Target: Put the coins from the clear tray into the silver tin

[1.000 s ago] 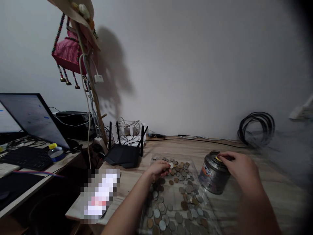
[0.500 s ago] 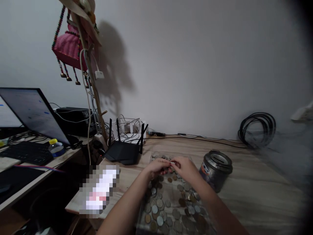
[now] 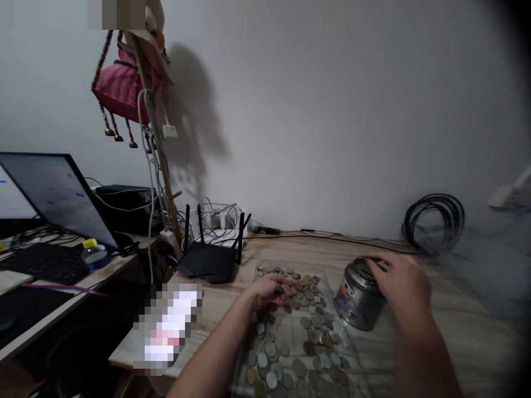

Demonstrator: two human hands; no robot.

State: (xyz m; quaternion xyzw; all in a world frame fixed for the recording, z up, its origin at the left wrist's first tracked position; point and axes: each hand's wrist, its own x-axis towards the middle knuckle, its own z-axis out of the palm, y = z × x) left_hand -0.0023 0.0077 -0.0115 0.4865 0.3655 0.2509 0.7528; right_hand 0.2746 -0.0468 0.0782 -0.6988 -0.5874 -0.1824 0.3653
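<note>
My left hand (image 3: 269, 290) hovers over a clear plastic tray (image 3: 286, 331), its fingers curled around a few coins (image 3: 284, 288) that show at the fingertips. Many loose silver and copper-coloured coins (image 3: 270, 350) lie flat across the tray. To the right stands a round metal coin bank (image 3: 359, 304) with a slotted lid and a printed label. My right hand (image 3: 404, 282) is at the top of this tin, its fingers drawn together by the slot. What is between those fingertips is hidden.
A black router (image 3: 209, 260) with upright antennas stands behind the tray on the left. A blurred-out phone-like object (image 3: 170, 326) lies at the table's left edge. Coiled black cable (image 3: 433, 221) rests against the wall at right. A monitor (image 3: 58, 193) and keyboard (image 3: 45, 258) occupy the neighbouring desk.
My right hand has left my left hand over the tray and moved right to the lid of the coin bank. The left hand stays over the coins.
</note>
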